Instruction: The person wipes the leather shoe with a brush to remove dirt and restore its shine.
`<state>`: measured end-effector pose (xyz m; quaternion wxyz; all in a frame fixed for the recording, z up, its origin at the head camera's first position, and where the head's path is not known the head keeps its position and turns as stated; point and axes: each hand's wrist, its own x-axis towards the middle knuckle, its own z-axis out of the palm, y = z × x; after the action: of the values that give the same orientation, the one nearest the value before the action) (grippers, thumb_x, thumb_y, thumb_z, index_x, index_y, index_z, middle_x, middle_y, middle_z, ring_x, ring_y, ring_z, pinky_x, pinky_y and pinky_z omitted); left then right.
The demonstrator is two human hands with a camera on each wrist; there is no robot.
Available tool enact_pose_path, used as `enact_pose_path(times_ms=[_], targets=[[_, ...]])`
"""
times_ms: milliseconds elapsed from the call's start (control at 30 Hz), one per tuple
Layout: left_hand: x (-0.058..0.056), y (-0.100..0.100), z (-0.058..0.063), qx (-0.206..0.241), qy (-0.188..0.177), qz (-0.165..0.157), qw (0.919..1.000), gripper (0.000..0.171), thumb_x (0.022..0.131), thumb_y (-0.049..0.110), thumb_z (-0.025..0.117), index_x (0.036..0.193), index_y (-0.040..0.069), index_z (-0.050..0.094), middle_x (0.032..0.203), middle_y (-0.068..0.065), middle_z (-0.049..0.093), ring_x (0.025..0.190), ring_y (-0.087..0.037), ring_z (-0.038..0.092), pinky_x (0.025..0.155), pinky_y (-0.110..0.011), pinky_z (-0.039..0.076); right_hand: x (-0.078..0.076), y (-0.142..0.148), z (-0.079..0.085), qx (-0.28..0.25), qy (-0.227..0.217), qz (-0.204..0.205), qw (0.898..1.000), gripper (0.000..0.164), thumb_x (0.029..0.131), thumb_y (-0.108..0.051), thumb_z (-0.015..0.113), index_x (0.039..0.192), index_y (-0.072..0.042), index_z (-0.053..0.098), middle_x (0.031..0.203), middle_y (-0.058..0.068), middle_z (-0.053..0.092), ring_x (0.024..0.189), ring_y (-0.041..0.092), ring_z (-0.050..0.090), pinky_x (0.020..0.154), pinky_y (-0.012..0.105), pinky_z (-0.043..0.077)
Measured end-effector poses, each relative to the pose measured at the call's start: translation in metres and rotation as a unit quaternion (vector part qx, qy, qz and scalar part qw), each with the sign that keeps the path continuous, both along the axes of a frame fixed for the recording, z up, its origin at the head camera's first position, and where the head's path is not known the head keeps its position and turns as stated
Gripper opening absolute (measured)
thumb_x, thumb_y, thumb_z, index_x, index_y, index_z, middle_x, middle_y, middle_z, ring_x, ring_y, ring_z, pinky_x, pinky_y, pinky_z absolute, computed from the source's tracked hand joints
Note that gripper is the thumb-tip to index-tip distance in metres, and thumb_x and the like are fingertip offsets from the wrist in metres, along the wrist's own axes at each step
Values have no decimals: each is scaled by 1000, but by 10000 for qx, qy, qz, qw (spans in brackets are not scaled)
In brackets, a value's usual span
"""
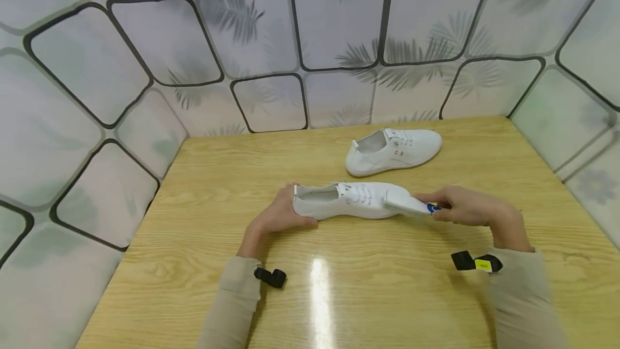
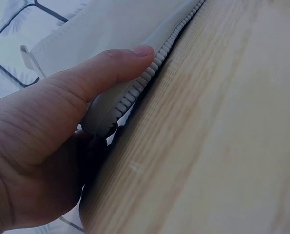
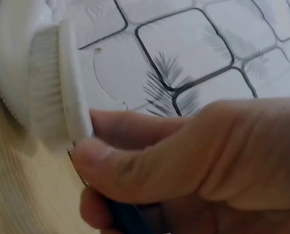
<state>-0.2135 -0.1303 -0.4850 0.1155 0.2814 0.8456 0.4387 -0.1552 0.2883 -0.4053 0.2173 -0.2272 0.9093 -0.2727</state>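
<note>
A white lace-up shoe [image 1: 324, 208] stands on the wooden table, toe to the right. My left hand [image 1: 283, 211] grips its heel; in the left wrist view the thumb presses along the side just above the ribbed sole [image 2: 130, 97], while the other fingers are mostly hidden behind the heel. My right hand [image 1: 460, 206] holds a scrubbing brush [image 1: 407, 203] with a white head and a blue handle. In the right wrist view its bristles [image 3: 45, 87] are against or very near the shoe's toe; blur hides the exact contact.
A second white shoe [image 1: 397, 152] stands behind the first, toe also to the right. The wooden table [image 1: 232, 171] backs onto a patterned fabric wall [image 1: 344, 26], with more of it on both sides. Black camera straps [image 1: 477, 263] circle the wrists.
</note>
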Motion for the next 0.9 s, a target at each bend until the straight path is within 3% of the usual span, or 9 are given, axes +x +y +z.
enact_pose_path(times_ms=[100,200,267,400,533,667,700,767,900], targets=[[1,-1,1,5,-5,40,10000,69,68,22,92,129,14,61,112,-1,61,96,-17,57,82,-34,48,-2,1,-3,186,408,-166,9989,50,97,-6,60,145,0,47,125,24,62,89,19,53,74,33,45],[-1,-3,-3,-25,30,48,10000,71,68,26,92,130,15,60,113,-1,61,96,-17,57,82,-34,48,-6,-5,-6,167,561,-219,9980,49,97,-7,60,145,-2,48,134,26,57,97,23,53,80,37,44],[-1,-2,-3,-31,61,19,10000,70,69,26,92,130,15,60,113,-1,62,95,-16,57,81,-34,48,-6,-7,-5,99,418,-121,9990,50,97,-9,61,145,-5,49,117,24,64,88,19,53,76,32,44],[0,-1,-4,-71,41,-42,10000,71,70,28,91,131,15,59,114,-1,62,95,-16,58,81,-34,49,-4,1,-3,121,339,-55,9993,50,95,-7,64,143,-1,50,105,15,65,80,16,50,69,29,42],[0,-2,-4,-32,-8,61,10000,70,68,26,92,130,15,60,113,0,62,95,-16,58,80,-34,49,-6,-2,-6,155,564,-334,9977,49,96,-8,62,144,-2,49,121,20,64,93,21,52,76,34,43],[0,0,-4,-8,-1,31,10000,70,68,26,92,129,14,60,112,0,62,94,-16,58,80,-34,49,-7,-6,-5,-65,210,-111,9997,51,97,-11,63,145,-7,49,89,9,60,74,13,48,67,27,41],[0,0,-4,-18,-9,2,10000,69,69,27,92,130,14,60,112,0,62,95,-16,58,81,-33,49,-6,-5,-4,-114,137,-36,9998,51,96,-11,64,145,-6,49,88,6,59,70,12,45,63,27,39],[0,1,-4,-34,-9,-41,10000,69,69,28,91,130,14,60,113,0,62,95,-15,59,81,-33,50,-5,0,-4,-60,41,-132,9999,52,96,-8,63,145,-4,48,75,0,45,61,11,37,57,25,35],[0,2,-5,29,-26,0,10000,69,68,24,92,128,13,61,112,-2,62,94,-17,59,79,-34,51,-5,2,-6,26,160,-520,9985,53,97,-10,62,147,-4,45,76,-1,49,64,13,38,59,27,34]])
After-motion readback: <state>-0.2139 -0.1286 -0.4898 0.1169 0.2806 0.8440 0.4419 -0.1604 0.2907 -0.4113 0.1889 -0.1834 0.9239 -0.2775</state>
